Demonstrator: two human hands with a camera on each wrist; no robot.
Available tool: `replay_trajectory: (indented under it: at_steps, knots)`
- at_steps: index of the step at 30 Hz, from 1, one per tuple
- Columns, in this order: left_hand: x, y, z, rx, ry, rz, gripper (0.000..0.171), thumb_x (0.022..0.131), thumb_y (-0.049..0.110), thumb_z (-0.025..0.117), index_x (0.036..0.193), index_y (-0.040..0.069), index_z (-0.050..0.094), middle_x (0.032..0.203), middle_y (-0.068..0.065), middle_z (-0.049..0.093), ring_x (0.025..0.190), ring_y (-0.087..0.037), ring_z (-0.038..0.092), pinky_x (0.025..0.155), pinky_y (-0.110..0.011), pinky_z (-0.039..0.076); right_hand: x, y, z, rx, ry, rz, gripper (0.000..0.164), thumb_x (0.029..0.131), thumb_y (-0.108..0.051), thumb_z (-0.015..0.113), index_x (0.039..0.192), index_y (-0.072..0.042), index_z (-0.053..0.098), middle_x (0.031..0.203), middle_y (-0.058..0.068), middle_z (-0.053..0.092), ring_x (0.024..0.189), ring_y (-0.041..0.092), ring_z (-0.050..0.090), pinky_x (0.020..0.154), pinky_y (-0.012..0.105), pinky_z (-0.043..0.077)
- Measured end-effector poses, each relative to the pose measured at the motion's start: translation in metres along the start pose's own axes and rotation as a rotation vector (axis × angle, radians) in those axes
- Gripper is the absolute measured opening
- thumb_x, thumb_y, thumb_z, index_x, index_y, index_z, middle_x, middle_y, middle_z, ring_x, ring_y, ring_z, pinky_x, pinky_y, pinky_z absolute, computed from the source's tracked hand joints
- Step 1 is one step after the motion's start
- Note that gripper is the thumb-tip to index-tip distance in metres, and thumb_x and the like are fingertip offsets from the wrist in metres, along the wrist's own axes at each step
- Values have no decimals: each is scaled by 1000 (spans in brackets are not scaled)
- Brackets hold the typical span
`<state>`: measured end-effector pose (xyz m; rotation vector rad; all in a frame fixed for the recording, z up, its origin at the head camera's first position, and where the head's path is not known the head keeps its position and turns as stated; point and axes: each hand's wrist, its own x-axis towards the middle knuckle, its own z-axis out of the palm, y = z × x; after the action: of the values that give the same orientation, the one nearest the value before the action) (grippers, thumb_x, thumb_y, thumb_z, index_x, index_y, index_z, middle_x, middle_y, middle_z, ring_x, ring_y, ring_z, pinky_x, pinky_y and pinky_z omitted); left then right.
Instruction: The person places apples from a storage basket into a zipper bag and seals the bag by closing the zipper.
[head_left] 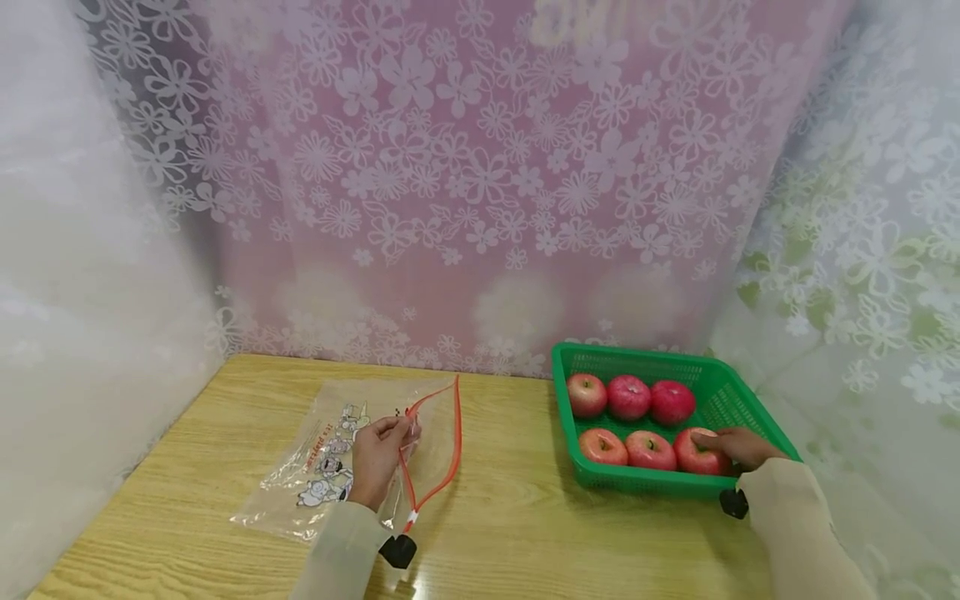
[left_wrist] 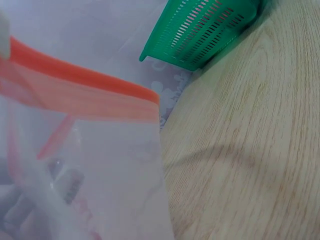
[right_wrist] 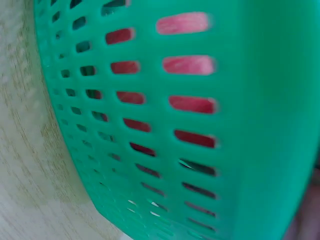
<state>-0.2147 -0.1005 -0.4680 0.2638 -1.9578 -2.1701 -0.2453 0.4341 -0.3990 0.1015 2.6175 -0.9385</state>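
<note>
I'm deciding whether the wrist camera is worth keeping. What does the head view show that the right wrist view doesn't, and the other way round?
Only the head view: the orange-edged clear bag, pinched by the left hand, and all six apples seen from above.

Only the right wrist view: a close look at the slots of the green basket, with pink and red showing through.

Both: that basket and the wooden tabletop.

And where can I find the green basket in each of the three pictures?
Head: the green basket is in the lower half, right of centre.
Left wrist: at the top, right of centre, cut off by the upper edge.
Right wrist: very close, filling most of the picture.
Shared landmark: the wooden table, visible in all three.
</note>
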Motion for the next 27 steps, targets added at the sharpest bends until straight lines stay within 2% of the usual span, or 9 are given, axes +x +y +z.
replay_trajectory:
  at_steps: [4,8,13,14,15,17,20,23,27]
  knots:
    - [-1,2,0,9,11,10,22,97,11,59,105,-7,68,94,-17,72,85,-21,71,71,-23,58,0,-1,-1,45,46,3,45,99,-41,49,92,3,57,84,5,54,76,16,54,67,32,51]
    - [-2,3,1,2,19,16,21,96,10,59,104,-8,68,93,-18,72,83,-19,71,69,-22,58,-2,-2,-3,16,67,-10,49,99,-44,46,89,3,56,83,5,52,75,16,51,66,29,48]
    - [-4,4,1,-16,13,15,22,97,10,59,105,-9,68,92,-17,72,81,-17,71,71,-24,58,-7,-4,-2,12,64,-15,47,101,-43,44,80,-2,54,71,1,48,67,14,48,62,26,43]
    - [-4,4,0,-22,9,11,22,97,10,59,105,-9,67,92,-17,72,81,-17,71,71,-24,58,-8,-4,-3,16,66,-19,49,101,-43,43,84,1,56,73,1,49,69,13,48,62,26,43]
    - [-4,4,0,-27,6,7,22,97,10,59,105,-9,67,91,-17,72,81,-16,71,71,-24,58,-8,-4,-2,75,52,-13,49,101,-42,43,88,4,55,73,2,49,67,13,50,63,26,46]
    - [-5,4,0,-40,0,-4,23,97,10,59,106,-9,67,92,-16,72,82,-18,71,71,-25,58,-10,-4,-2,142,45,-8,57,102,-42,43,110,14,51,83,7,52,71,12,54,66,26,50]
    - [-6,5,1,-53,-4,-14,23,97,11,59,107,-9,66,92,-16,72,84,-20,71,71,-25,58,-13,-6,0,282,28,-23,75,102,-41,42,135,24,23,98,12,54,79,13,61,73,33,57]
    - [-6,5,1,-60,-7,-12,24,97,11,59,107,-9,66,92,-17,72,86,-23,71,71,-26,59,-17,-7,2,393,29,-25,78,102,-40,44,136,25,18,99,10,57,78,15,66,77,40,59]
    - [-6,5,1,-58,-12,0,24,97,12,59,107,-9,66,92,-17,72,85,-23,71,70,-26,59,-20,-8,3,428,56,-35,78,102,-41,45,137,24,19,97,6,59,77,15,67,80,44,58]
